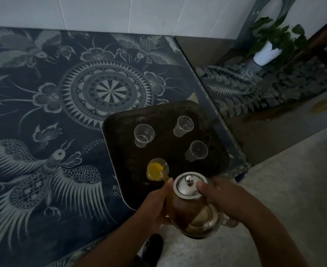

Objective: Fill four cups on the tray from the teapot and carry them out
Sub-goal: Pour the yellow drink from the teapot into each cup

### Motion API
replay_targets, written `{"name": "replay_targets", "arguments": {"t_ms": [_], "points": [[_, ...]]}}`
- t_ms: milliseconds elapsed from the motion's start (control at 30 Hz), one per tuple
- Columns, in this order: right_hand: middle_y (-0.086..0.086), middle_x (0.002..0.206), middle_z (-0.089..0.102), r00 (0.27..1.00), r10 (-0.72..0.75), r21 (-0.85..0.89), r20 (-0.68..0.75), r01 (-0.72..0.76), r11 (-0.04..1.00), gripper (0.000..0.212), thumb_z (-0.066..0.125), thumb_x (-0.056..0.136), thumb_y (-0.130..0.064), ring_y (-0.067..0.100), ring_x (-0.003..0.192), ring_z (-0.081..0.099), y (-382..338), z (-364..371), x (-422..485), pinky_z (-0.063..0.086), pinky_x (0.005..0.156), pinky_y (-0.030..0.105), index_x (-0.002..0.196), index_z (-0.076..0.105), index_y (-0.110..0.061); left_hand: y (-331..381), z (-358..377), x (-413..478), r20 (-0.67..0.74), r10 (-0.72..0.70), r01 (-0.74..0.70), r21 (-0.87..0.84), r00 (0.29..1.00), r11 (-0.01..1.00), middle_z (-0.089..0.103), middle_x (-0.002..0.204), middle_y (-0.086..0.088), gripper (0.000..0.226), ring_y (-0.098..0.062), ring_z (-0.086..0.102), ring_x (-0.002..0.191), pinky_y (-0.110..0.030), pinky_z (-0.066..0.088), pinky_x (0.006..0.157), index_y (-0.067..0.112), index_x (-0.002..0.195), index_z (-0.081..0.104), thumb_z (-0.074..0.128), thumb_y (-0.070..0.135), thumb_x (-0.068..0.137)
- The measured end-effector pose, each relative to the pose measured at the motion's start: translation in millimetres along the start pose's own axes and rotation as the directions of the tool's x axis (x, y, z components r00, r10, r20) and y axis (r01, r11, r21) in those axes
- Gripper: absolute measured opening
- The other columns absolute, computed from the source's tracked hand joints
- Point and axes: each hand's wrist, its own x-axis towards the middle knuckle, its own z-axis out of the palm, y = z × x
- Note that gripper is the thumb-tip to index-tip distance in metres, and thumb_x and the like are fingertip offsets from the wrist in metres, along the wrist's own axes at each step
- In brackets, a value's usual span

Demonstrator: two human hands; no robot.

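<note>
The left hand [155, 206] cups the glass teapot [194, 214]; the right hand [228, 199] grips its handle, fingers [202, 187] pressing the lid [186, 186]. Overtilting would flood the small cup [157, 169] onto the tray [124, 151].

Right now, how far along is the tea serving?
Barely started. The left hand and right hand tilt the teapot, and tea streams into the nearest cup, which is partly full. The three other cups on the tray are empty. Those need filling, then the tray must be carried out.
</note>
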Motion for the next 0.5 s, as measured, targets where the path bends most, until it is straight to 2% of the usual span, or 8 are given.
{"name": "replay_targets", "arguments": {"t_ms": [100,200,267,367,500], "points": [[-0.004,0.112,0.064,1.0,0.009,0.053,0.019,-0.01,0.999,0.054,0.053,0.085,-0.071,0.012,0.095,0.06,1,1,-2,0.049,0.065,0.029,0.119,0.059,-0.029,2,-2,2,-0.007,-0.003,0.003,0.009,1.0,1.0,0.074,0.131,-0.009,0.074,-0.035,0.065,0.127,-0.063,0.048,0.11,0.027,0.128,0.074,0.076,0.072,0.069],[-0.011,0.102,0.061,0.999,-0.009,0.11,0.032,0.006,0.994,0.043,0.052,0.087,-0.067,0.008,0.092,0.057,3,2,-3,0.052,0.088,0.041,0.112,0.059,-0.032,4,-2,1,0.002,0.01,-0.01,0.034,1.0,0.999,0.075,0.13,-0.008,0.079,-0.034,0.066,0.126,-0.063,0.047,0.111,0.028,0.125,0.075,0.08,0.075,0.062],[-0.016,0.095,0.056,0.999,-0.021,0.121,0.039,0.016,0.992,0.036,0.051,0.09,-0.064,0.006,0.09,0.055,5,2,-3,0.049,0.094,0.041,0.108,0.056,-0.034,5,-2,2,-0.027,0.014,-0.013,0.046,1.0,0.999,0.076,0.127,-0.009,0.095,-0.035,0.067,0.124,-0.063,0.048,0.11,0.026,0.125,0.075,0.087,0.077,0.046],[-0.007,0.111,0.062,0.999,-0.012,0.146,0.049,0.005,0.989,0.049,0.052,0.087,-0.068,0.014,0.104,0.058,15,0,-1,0.049,0.097,0.044,0.116,0.06,-0.03,6,4,4,-0.071,0.02,-0.014,0.083,0.997,0.996,0.077,0.124,-0.009,0.11,-0.035,0.068,0.122,-0.062,0.05,0.108,0.023,0.128,0.072,0.089,0.078,0.035],[-0.01,0.115,0.064,0.994,-0.039,0.23,0.103,0.014,0.973,0.066,0.052,0.069,-0.079,0.009,0.104,0.059,30,-12,5,0.051,0.095,0.044,0.117,0.063,-0.036,6,17,6,-0.094,0.014,-0.004,0.105,0.995,0.994,0.078,0.121,-0.01,0.099,-0.035,0.07,0.119,-0.062,0.052,0.105,0.023,0.123,0.074,0.087,0.076,0.04]]}}
